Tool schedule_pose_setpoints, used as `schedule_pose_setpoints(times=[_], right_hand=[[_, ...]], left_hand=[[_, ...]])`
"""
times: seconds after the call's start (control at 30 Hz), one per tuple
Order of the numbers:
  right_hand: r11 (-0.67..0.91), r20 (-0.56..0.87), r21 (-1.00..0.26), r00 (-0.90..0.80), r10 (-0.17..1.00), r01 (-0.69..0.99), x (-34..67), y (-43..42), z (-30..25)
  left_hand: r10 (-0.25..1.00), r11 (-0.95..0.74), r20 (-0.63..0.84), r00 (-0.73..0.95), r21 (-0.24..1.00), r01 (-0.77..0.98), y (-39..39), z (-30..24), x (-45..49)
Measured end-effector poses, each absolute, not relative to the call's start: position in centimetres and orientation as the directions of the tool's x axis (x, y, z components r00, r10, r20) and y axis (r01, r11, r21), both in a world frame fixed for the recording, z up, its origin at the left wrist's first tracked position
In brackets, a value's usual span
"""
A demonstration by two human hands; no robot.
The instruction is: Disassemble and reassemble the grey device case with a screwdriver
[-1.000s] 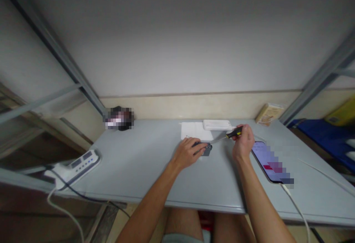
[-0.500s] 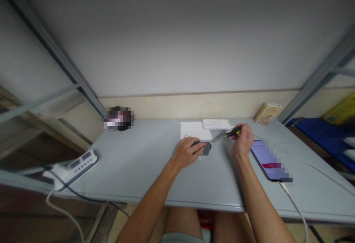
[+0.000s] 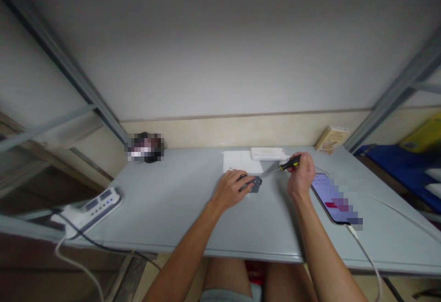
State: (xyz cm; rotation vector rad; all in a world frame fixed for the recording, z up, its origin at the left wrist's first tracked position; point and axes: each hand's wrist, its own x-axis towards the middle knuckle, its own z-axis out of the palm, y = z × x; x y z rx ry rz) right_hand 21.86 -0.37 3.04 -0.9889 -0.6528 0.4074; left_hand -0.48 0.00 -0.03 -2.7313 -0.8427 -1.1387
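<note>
Screwdriver (image 3: 290, 163) sits in curled R hand (image 3: 302, 174), right of paper (image 3: 241, 160), & points at gray box (image 3: 255, 187), just in front of paper. L hand (image 3: 229, 189) pinches box. Prob. poking box's edge now; next move needs box held firm w/ steady push.

Wall (image 3: 241, 54): I'm facing pale grey, darker above.
Tile band (image 3: 206, 132): running cream behind my desk (image 3: 165, 205).
Metal posts (image 3: 394, 93): are flanking my desk.
Floor (image 3: 149, 278): is showing beige below.
</note>
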Motion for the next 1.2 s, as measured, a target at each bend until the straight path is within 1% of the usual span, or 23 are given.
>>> schedule_pose_setpoints(times=[0.27, 0.47, 0.57, 0.67, 0.73, 0.83, 0.93, 1.0, 1.03, 1.1, 1.13, 1.2], right_hand=[[0.496, 0.353, -0.868, 0.701, 0.62, -0.001, 21.7, -0.6, 3.1], [0.488, 0.405, -0.87, 0.666, 0.627, 0.07, 21.4, -0.9, 3.4], [0.478, 0.45, -0.868, 0.612, 0.65, 0.131, 21.4, -1.1, 3.8], [0.488, 0.499, -0.859, 0.458, 0.735, 0.154, 21.7, -1.4, 4.9], [0.509, 0.531, -0.847, 0.296, 0.794, 0.152, 21.8, -1.7, 6.0], [0.536, 0.553, -0.823, 0.048, 0.832, 0.185, 22.0, -2.2, 8.4], [0.526, 0.506, -0.824, -0.144, 0.85, 0.21, 21.9, -2.7, 10.7], [0.5, 0.459, -0.838, -0.213, 0.862, 0.217, 21.6, -2.6, 11.7], [0.488, 0.444, -0.843, -0.221, 0.868, 0.227, 21.4, -2.5, 11.9], [0.478, 0.451, -0.839, -0.16, 0.878, 0.26, 20.9, -1.9, 11.6], [0.476, 0.471, -0.834, -0.09, 0.878, 0.28, 20.6, -1.6, 11.2], [0.464, 0.512, -0.835, 0.109, 0.852, 0.296, 20.2, -0.8, 9.7]], left_hand=[[0.46, -0.843, 0.647, 0.608, 0.105, 0.527, -0.1, 0.0, -0.5], [0.392, -0.867, 0.706, 0.59, 0.07, 0.493, -0.1, 0.0, -0.3], [0.361, -0.877, 0.736, 0.572, 0.06, 0.477, -0.1, -0.1, -0.1], [0.361, -0.878, 0.731, 0.579, 0.057, 0.476, -0.1, -0.3, 0.0], [0.374, -0.874, 0.717, 0.588, 0.06, 0.482, -0.2, -0.3, 0.0], [0.393, -0.868, 0.696, 0.601, 0.065, 0.492, -0.1, -0.4, 0.0], [0.399, -0.869, 0.68, 0.614, 0.066, 0.491, -0.1, -0.4, 0.0], [0.397, -0.871, 0.676, 0.621, 0.065, 0.487, -0.1, -0.4, 0.0], [0.398, -0.871, 0.674, 0.623, 0.064, 0.487, -0.1, -0.4, 0.0], [0.404, -0.866, 0.668, 0.625, 0.058, 0.497, -0.1, -0.5, -0.1], [0.407, -0.862, 0.665, 0.627, 0.053, 0.504, -0.1, -0.6, -0.1], [0.408, -0.855, 0.661, 0.629, 0.037, 0.517, -0.1, -0.6, -0.1]])
